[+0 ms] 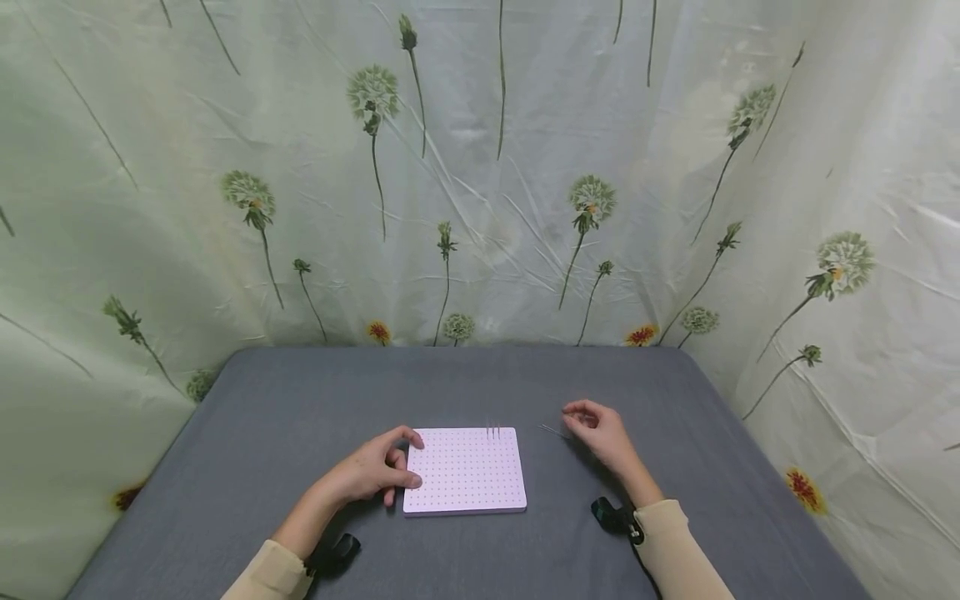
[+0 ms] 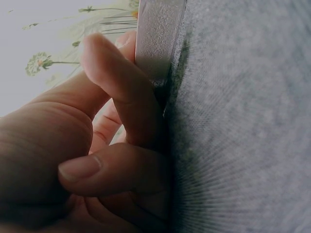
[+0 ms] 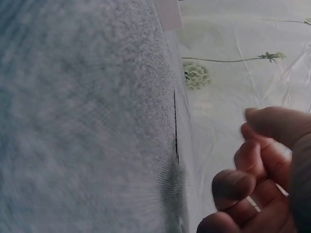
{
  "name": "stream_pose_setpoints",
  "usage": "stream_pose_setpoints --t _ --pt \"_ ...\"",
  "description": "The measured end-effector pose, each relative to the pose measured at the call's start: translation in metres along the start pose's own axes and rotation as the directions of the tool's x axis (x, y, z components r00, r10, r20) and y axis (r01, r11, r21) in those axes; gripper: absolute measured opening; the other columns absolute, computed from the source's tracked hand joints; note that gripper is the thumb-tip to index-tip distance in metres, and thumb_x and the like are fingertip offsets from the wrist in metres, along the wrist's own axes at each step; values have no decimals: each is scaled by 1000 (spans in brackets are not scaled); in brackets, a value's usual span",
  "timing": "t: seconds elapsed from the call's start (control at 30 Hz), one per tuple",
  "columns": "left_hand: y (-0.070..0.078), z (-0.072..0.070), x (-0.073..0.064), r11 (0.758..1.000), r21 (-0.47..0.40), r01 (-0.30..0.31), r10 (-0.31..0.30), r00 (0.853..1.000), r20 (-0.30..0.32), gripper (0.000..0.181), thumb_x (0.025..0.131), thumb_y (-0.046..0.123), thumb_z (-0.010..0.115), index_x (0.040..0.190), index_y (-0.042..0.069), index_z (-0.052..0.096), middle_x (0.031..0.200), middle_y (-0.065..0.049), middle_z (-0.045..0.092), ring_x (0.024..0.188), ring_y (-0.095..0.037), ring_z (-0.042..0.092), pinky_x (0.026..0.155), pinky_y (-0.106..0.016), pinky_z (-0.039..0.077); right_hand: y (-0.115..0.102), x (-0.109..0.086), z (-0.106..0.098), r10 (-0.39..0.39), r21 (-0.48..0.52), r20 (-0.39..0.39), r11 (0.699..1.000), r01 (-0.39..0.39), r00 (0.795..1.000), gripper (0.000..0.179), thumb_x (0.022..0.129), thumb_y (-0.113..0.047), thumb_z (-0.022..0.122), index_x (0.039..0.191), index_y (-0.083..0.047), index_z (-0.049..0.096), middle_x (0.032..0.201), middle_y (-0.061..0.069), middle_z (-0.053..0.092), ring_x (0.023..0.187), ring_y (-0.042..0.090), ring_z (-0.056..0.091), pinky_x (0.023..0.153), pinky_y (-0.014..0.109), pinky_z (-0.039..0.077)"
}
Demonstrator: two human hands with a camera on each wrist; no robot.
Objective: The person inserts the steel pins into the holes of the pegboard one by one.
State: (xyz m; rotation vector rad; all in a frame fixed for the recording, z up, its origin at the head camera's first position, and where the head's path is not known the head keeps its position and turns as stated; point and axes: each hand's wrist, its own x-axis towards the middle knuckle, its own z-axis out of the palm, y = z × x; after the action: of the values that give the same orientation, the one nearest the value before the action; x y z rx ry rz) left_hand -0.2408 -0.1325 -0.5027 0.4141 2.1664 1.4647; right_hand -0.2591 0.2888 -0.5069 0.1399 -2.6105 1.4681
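A pale pink pegboard (image 1: 465,475) with rows of small holes lies flat on the grey table. Several thin metal pins (image 1: 492,432) stand upright in holes near its back right corner. My left hand (image 1: 375,468) holds the board's left end, thumb and index fingertip on the top face, other fingers curled beside the edge. In the left wrist view the board's side (image 2: 158,41) shows just past the fingers. My right hand (image 1: 600,433) hovers right of the board, fingers loosely bent, nothing visible between them. Under it, a thin pin (image 3: 176,126) lies on the cloth.
Grey cloth covers the table (image 1: 375,383). Behind and beside it hangs a pale curtain (image 1: 480,208) with printed dandelions. Black wrist cameras sit on both forearms, the right one (image 1: 613,515) with a cable trailing along the sleeve.
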Motion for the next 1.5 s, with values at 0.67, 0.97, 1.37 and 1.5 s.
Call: stream_pose_setpoints --t 0.67,0.97,1.37,1.5 --pt "1 0 1 1000 9 -5 5 1000 2 55 90 17 86 135 8 54 69 0 56 46 -11 57 48 -24 39 12 -1 13 -70 -348 0 935 66 998 9 88 -16 87 95 -12 85 84 -4 75 71 3 57 68 24 44" --pt "0 0 1 1000 16 2 -2 1000 -4 56 90 18 86 135 9 54 69 0 56 47 -12 56 48 -25 40 7 -3 15 -77 -400 6 914 73 997 6 91 -18 84 88 -14 82 83 -3 76 69 5 56 67 26 44" --pt "-2 0 1 1000 19 1 -1 1000 -2 56 91 18 86 136 9 54 70 0 56 47 -12 57 48 -25 40 7 -4 14 -118 -490 70 861 138 990 6 94 -16 81 90 -16 76 78 -6 59 68 6 47 65 26 38" --pt "-1 0 1 1000 19 5 -5 1000 -4 55 91 19 86 136 10 55 70 0 56 47 -12 57 49 -25 40 6 -2 11 -34 -410 109 909 76 994 5 93 -15 83 92 -14 77 80 -5 61 72 7 48 69 26 40"
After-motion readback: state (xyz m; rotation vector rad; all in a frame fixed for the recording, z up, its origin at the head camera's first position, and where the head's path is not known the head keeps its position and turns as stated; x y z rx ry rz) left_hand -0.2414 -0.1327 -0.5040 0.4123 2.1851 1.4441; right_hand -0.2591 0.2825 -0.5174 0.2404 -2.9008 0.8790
